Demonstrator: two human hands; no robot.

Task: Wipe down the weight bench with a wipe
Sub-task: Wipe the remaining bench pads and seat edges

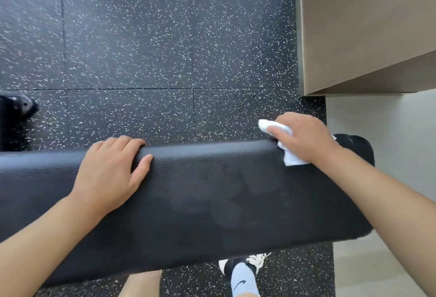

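Note:
The black padded weight bench (212, 197) runs across the lower half of the view, its right end near the wall. My right hand (304, 138) grips a crumpled white wipe (291, 158) at the bench's far edge near the right end. Part of the wipe sticks out past my fingers to the left and part lies on the pad below my palm. My left hand (111, 171) rests on the pad left of the middle, its fingers curled over the far edge and the thumb flat on top.
Black speckled rubber floor tiles (141, 48) lie beyond the bench. A tan wall corner (365, 25) stands at the upper right, a pale wall below it. A black bench foot (18, 107) shows at the left edge. My sock and shoe (243, 273) stand under the near edge.

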